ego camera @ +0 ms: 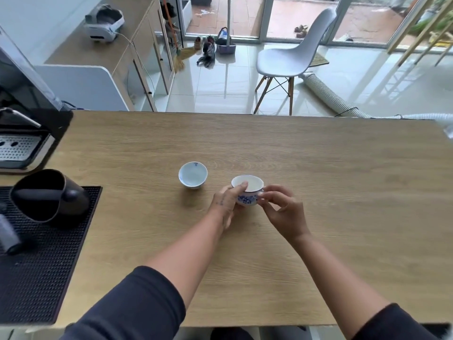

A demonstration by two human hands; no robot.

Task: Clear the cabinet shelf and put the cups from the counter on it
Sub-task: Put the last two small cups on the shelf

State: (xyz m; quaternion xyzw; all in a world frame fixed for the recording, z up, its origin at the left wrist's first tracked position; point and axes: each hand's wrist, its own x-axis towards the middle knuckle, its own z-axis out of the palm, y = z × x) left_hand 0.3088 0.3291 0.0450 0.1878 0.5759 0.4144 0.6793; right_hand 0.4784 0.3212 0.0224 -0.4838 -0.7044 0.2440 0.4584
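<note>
Two small white cups with blue patterns stand near the middle of the wooden counter [318, 182]. The nearer cup [248, 192] is held between both hands. My left hand [226, 201] grips its left side, with the thumb over the rim. My right hand [284, 212] pinches its right side with the fingertips. The second cup [193, 174] stands alone to the left and a little farther away, touched by neither hand. No cabinet shelf is in view.
A black pitcher [49, 195] lies on a black rubber mat [36, 266] at the counter's left. An espresso machine [19, 143] stands behind the mat. Past the counter's far edge are a white chair [294, 55] and a ribbed hose [328, 94] on the tiled floor.
</note>
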